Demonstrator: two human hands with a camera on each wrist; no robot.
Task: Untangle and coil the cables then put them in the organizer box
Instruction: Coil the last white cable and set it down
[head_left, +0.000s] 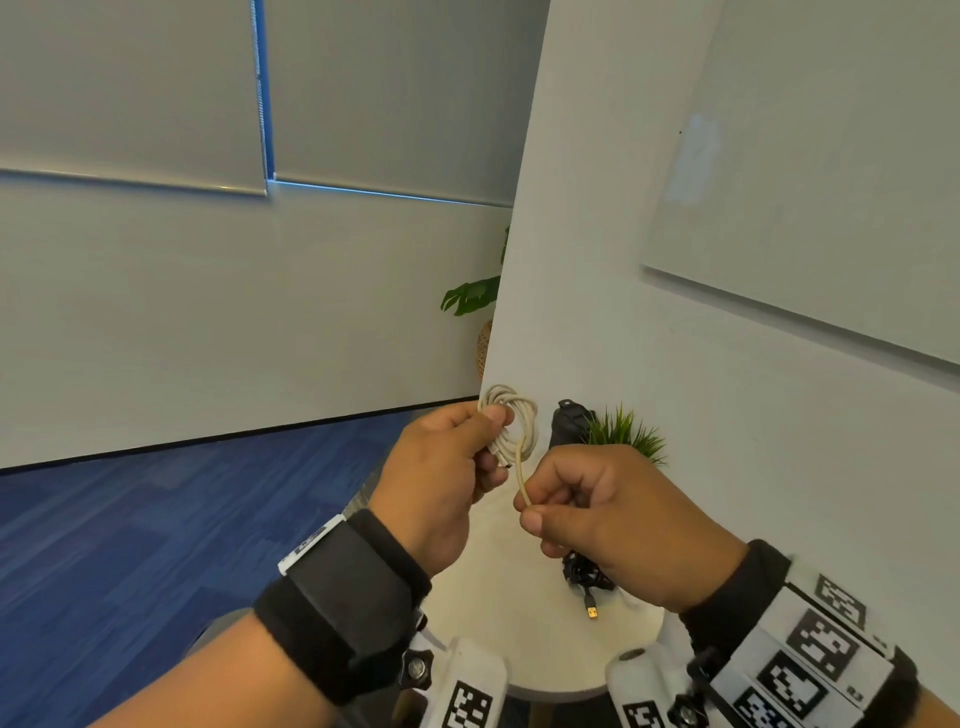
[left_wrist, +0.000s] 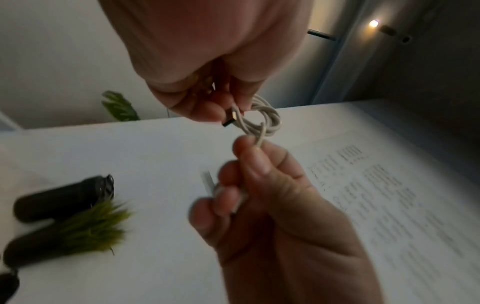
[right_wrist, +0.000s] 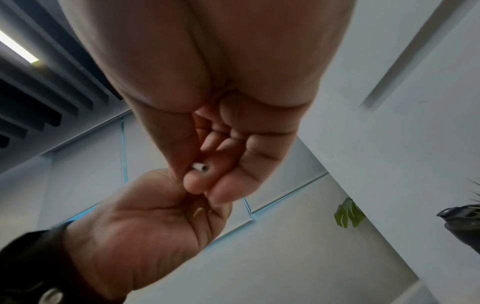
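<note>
White cable (head_left: 511, 415) coil sits pinched in the left hand (head_left: 441, 478); the right hand (head_left: 613, 514) pinches its loose tail.

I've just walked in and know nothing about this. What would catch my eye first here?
Two hands raised over a small round white table: the left hand grips a coiled white cable, and the right hand pinches its loose tail. Below them on the table lies a black cable with a gold plug, with a small green plant behind.
</note>
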